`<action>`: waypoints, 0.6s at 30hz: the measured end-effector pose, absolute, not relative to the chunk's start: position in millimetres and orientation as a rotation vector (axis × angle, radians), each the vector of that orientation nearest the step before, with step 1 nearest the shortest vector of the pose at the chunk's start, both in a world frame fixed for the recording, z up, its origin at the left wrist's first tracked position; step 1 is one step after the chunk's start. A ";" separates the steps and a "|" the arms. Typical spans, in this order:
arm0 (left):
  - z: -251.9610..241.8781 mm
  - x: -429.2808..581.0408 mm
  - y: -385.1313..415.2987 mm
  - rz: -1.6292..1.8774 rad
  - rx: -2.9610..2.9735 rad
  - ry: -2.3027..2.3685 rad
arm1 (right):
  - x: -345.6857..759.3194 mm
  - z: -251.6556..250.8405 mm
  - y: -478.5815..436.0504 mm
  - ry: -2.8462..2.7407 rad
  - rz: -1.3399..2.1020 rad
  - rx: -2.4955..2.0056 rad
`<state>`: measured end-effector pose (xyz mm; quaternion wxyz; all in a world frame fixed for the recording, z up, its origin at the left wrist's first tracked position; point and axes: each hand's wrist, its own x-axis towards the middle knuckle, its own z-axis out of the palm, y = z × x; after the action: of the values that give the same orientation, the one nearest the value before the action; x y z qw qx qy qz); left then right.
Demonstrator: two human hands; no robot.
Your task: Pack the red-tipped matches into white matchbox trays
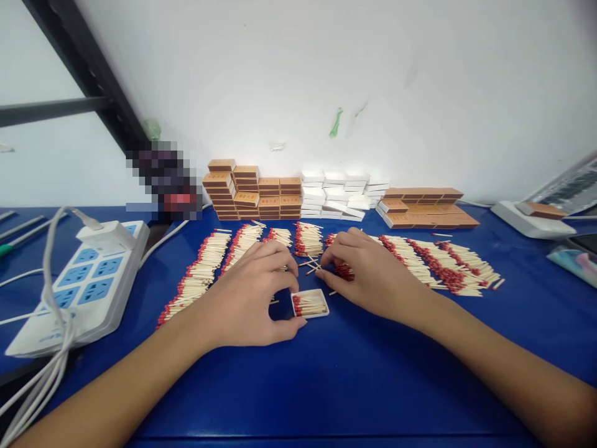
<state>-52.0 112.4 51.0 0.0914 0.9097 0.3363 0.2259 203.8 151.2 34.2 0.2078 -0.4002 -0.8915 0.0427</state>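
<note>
A small white tray [327, 295] with several red-headed matches [310, 305] in it lies on the blue table. My left hand [256, 292] is curved round the tray's left end, thumb and fingers at its edges. Just behind and right of the tray, my right hand [364, 267] has its thumb and forefinger pinched at loose matches [311, 264] on the table. Rows of matches fan out behind both hands, among them a pile at the middle [308, 239] and one at the right [448, 267].
Against the wall stand stacked brown matchboxes [268, 202], white trays [333, 196] and a low row of brown boxes [426, 218]. A power strip [112, 305] with white cables [58, 348] is at the left. Another white device [534, 221] lies at the right.
</note>
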 end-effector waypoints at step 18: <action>50.4 -53.2 113.1 0.669 2.710 0.996 | 212.2 38.9 154.6 -2.601 0.330 -1.027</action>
<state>-53.2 113.1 50.4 0.0890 0.9108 0.3346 0.2249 212.2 154.6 38.9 0.1623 -0.3598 -0.9115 0.1156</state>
